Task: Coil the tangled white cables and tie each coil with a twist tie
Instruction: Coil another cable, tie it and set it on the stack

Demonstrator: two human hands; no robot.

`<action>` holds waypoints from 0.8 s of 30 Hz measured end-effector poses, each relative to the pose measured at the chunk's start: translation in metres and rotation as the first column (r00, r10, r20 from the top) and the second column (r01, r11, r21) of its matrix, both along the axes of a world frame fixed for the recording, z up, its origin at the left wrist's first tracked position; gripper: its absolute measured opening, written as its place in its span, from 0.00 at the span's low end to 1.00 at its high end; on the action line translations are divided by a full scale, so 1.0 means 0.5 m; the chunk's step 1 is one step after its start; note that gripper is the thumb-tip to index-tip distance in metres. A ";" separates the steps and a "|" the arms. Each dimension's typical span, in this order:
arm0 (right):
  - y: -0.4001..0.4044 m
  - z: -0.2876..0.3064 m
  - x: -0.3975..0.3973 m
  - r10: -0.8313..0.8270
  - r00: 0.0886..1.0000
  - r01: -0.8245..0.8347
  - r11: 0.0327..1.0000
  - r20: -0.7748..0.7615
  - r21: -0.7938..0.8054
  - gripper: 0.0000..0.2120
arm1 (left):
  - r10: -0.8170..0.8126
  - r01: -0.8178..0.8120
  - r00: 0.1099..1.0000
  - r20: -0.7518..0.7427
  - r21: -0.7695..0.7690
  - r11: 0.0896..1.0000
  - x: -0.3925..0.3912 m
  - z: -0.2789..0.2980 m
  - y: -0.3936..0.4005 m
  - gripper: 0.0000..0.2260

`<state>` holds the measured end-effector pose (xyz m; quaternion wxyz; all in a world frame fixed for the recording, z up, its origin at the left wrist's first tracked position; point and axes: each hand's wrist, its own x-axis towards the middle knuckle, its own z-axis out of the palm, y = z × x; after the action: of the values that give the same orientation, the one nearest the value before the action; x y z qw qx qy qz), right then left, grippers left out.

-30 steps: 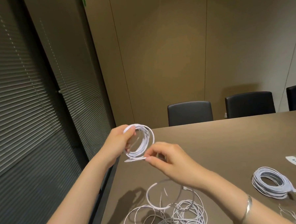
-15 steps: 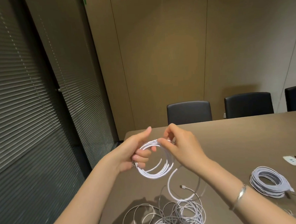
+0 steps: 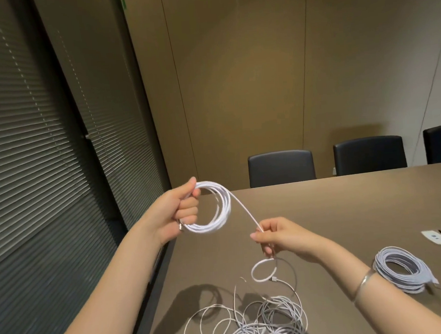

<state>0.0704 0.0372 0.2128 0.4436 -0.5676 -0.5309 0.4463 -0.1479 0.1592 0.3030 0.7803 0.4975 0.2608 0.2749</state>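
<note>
My left hand (image 3: 179,212) grips a round coil of white cable (image 3: 218,213), held up above the table's near-left corner. A strand (image 3: 244,210) runs from the coil's top down to my right hand (image 3: 282,237), which pinches it. Below that hand the cable's tail (image 3: 263,269) curls into a small loop ending in a plug just above the table. A tangled heap of white cables (image 3: 258,325) lies on the brown table (image 3: 344,211) below my hands. A finished white coil (image 3: 403,269) rests to the right, beside my right forearm.
Dark blinds (image 3: 47,150) fill the left side, close to the table's left edge. Three black chairs (image 3: 280,167) stand at the far edge. A white socket plate (image 3: 435,237) is set into the table at the right. I see no twist tie.
My hands have drawn apart. The right hand left the coil and slid down and right along the cable, pulling a strand taut. The left hand lifted the coil slightly.
</note>
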 end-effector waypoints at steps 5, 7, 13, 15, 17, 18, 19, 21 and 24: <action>0.011 -0.036 0.021 -0.207 0.978 0.205 0.976 0.018 0.080 0.09 | 0.150 -0.142 0.975 0.166 -0.054 0.988 -0.017 0.014 0.035 0.16; 0.018 -0.047 0.030 -0.282 0.959 0.279 0.955 0.017 0.103 0.08 | 0.198 -0.188 0.959 0.204 -0.066 0.980 -0.021 0.016 0.042 0.16; 0.030 -0.068 0.049 -0.458 0.829 0.426 0.889 0.321 0.169 0.11 | 0.337 -0.328 0.902 0.270 -0.079 0.941 -0.031 0.022 0.056 0.16; 0.033 -0.068 0.052 -0.517 0.751 0.473 0.855 0.412 0.212 0.09 | 0.355 -0.351 0.896 0.265 -0.064 0.934 -0.036 0.022 0.063 0.16; 0.034 -0.065 0.050 -0.556 0.662 0.506 0.826 0.503 0.248 0.06 | 0.374 -0.374 0.890 0.260 -0.050 0.926 -0.039 0.021 0.066 0.16; 0.035 -0.065 0.048 -0.564 0.616 0.521 0.815 0.550 0.253 0.04 | 0.385 -0.387 0.885 0.263 -0.046 0.921 -0.041 0.021 0.067 0.16; 0.036 -0.065 0.046 -0.568 0.574 0.536 0.805 0.590 0.255 0.04 | 0.395 -0.399 0.878 0.269 -0.044 0.916 -0.041 0.021 0.068 0.16; 0.037 -0.069 0.050 -0.589 0.524 0.565 0.781 0.616 0.267 0.07 | 0.414 -0.420 0.865 0.281 -0.042 0.906 -0.043 0.026 0.069 0.16; 0.036 -0.074 0.053 -0.632 0.641 0.576 0.771 0.435 0.271 0.15 | 0.433 -0.444 0.850 0.301 -0.037 0.895 -0.052 0.034 0.073 0.16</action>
<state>0.0968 0.0555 0.1757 0.4425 -0.7831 -0.4299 0.0788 -0.1741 0.1956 0.3202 0.7190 0.3902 0.2407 0.5224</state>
